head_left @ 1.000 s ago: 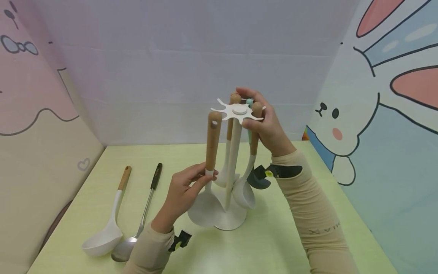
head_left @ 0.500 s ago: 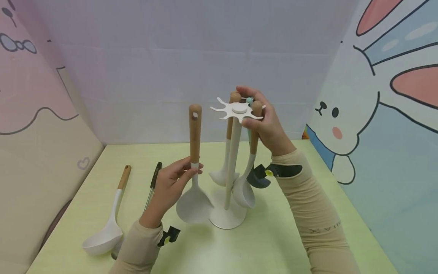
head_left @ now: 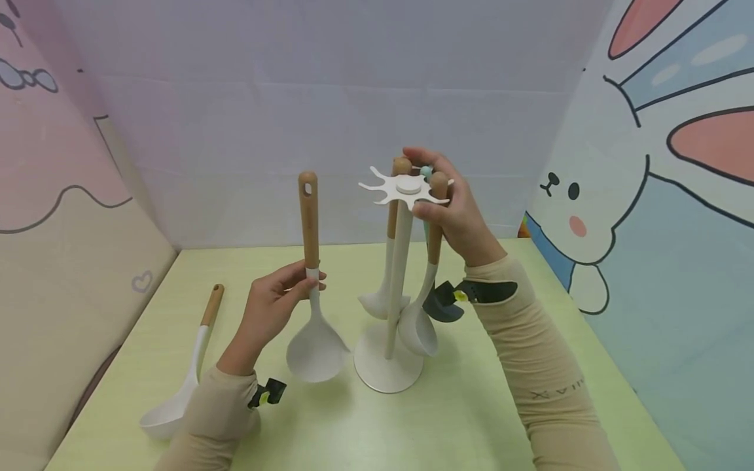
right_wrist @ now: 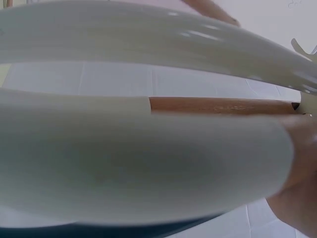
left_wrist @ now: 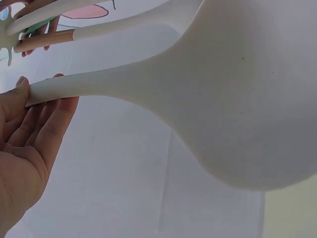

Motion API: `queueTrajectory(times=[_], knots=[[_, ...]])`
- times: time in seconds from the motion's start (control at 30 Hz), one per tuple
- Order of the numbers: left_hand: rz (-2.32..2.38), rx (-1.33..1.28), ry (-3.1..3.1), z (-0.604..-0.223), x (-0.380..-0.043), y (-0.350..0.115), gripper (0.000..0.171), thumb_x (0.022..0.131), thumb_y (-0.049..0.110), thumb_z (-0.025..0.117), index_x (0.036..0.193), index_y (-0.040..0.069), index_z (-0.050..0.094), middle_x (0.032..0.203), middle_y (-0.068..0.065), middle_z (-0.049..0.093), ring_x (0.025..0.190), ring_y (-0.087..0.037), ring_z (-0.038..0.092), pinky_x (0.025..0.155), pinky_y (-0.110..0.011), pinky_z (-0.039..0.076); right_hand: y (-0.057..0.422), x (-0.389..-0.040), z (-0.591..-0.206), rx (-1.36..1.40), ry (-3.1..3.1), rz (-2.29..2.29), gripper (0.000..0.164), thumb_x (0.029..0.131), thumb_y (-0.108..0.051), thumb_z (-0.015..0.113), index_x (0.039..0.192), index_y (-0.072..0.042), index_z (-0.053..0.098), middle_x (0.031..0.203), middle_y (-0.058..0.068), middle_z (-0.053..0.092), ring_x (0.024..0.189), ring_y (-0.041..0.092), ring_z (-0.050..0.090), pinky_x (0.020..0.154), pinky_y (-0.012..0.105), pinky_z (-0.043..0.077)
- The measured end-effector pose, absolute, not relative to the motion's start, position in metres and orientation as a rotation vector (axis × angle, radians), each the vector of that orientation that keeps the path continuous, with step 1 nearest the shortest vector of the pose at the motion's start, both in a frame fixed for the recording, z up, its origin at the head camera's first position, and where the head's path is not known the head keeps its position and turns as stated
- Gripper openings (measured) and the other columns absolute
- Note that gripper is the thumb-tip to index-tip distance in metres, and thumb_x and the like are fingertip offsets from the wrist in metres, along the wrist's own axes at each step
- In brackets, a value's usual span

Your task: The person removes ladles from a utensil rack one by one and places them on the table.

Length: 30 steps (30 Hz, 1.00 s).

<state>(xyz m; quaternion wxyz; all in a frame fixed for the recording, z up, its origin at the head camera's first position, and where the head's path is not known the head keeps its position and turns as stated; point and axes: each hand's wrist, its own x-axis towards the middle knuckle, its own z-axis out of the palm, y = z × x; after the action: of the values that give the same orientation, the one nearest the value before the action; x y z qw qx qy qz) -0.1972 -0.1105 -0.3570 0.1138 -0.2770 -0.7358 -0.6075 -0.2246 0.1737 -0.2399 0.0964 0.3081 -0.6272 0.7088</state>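
Note:
My left hand [head_left: 268, 304] pinches a white ladle [head_left: 317, 353] by its neck, just below the wooden handle. The ladle is upright, left of a white utensil rack [head_left: 400, 268] and apart from it. In the left wrist view its broad head [left_wrist: 237, 99] fills much of the picture. At the rack's top, my right hand [head_left: 456, 209] grips the hooked crown, thumb in front and fingers behind. On the rack hang a smaller white ladle [head_left: 418, 330] with a wooden handle, another white wooden-handled utensil [head_left: 377, 303] behind, and a dark-headed utensil [head_left: 443, 309] with a mint handle end, partly hidden.
Another white ladle [head_left: 191, 379] with a wooden handle lies on the pale yellow-green table [head_left: 483, 405] at the left, partly behind my left sleeve. The rack's round base [head_left: 374, 366] stands near mid-table. Printed walls enclose the back and sides.
My left hand has carried the ladle leftward, away from the rack. My left arm now covers the black-handled steel ladle seen earlier on the table. My right hand stays on the rack's top.

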Motion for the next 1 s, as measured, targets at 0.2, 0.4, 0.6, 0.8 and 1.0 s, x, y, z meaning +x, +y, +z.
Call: queueTrajectory(times=[0.2, 0.4, 0.6, 0.8, 1.0], knots=[[-1.856, -0.723, -2.272, -0.363, -0.206, -0.116, 0.026, 0.098, 0.001, 0.061, 0.121, -0.012, 0.064, 0.106, -0.028, 0.069, 0.086, -0.006, 0.070, 0.075, -0.029, 0.060, 0.172, -0.224, -0.238, 0.903, -1.876, 2.097, 0.123, 0.057, -0.059, 0.092, 0.145, 0.007, 0.038, 0.128, 0.005, 0.053, 0.116, 0.021, 0.050, 0.096, 0.028, 0.044], [-1.922, -0.639, -2.365, -0.373, -0.214, -0.119, 0.029, 0.100, 0.004, 0.060, 0.123, -0.011, 0.062, 0.109, -0.027, 0.068, 0.086, -0.006, 0.070, 0.076, -0.031, 0.060, 0.173, -0.224, -0.239, 0.907, -1.871, 2.106, 0.121, 0.058, -0.059, 0.092, 0.145, 0.006, 0.038, 0.128, 0.005, 0.053, 0.115, 0.021, 0.051, 0.096, 0.028, 0.044], [-1.948, -0.585, -2.445, -0.386, -0.221, -0.121, 0.031, 0.100, 0.003, 0.059, 0.128, -0.012, 0.059, 0.112, -0.028, 0.068, 0.088, -0.012, 0.072, 0.076, -0.031, 0.060, 0.173, -0.226, -0.240, 0.917, -1.854, 2.115, 0.120, 0.058, -0.056, 0.093, 0.145, 0.006, 0.038, 0.127, 0.005, 0.054, 0.114, 0.020, 0.052, 0.096, 0.028, 0.044], [-1.988, -0.522, -2.523, -0.398, -0.226, -0.124, 0.034, 0.101, 0.003, 0.058, 0.131, -0.013, 0.056, 0.113, -0.029, 0.067, 0.093, -0.025, 0.072, 0.077, -0.032, 0.060, 0.173, -0.227, -0.241, 0.923, -1.841, 2.118, 0.117, 0.059, -0.054, 0.093, 0.145, 0.005, 0.039, 0.128, 0.007, 0.053, 0.115, 0.021, 0.051, 0.096, 0.028, 0.044], [-1.991, -0.470, -2.573, -0.410, -0.230, -0.127, 0.034, 0.101, 0.005, 0.058, 0.129, -0.013, 0.057, 0.113, -0.030, 0.067, 0.094, -0.027, 0.071, 0.077, -0.034, 0.060, 0.173, -0.225, -0.241, 0.932, -1.841, 2.110, 0.116, 0.061, -0.054, 0.092, 0.145, 0.006, 0.039, 0.129, 0.008, 0.053, 0.115, 0.021, 0.052, 0.098, 0.029, 0.044]])
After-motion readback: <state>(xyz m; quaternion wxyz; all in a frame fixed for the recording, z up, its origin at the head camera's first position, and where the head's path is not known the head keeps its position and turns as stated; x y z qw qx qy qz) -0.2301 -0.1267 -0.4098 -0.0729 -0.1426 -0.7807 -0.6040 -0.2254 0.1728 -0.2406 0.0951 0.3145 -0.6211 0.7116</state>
